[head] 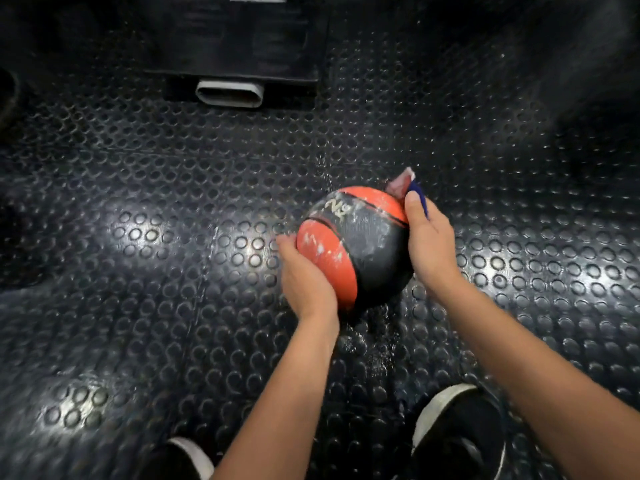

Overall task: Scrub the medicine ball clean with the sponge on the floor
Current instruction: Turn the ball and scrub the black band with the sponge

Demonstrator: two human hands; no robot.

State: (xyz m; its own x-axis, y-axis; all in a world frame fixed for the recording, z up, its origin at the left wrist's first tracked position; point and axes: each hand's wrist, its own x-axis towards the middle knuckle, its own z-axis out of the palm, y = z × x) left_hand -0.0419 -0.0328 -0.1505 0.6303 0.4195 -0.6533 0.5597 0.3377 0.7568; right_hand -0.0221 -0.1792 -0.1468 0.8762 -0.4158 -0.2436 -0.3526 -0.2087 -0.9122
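Dark studded rubber floor bearing a red-and-black medicine ball streaked with white residue. Left hand cups the ball's near-left side, fingers curved against it. Right hand presses a pink-and-blue sponge to the ball's far-right side, fingers wrapped about the sponge.

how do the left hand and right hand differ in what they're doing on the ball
The left hand cups the orange-and-black rubber medicine ball bare, on its orange panel; the right hand presses a pink-and-blue sponge to the far right side. The left sits lower and nearer, the right higher. Both touch the ball on the studded black floor.
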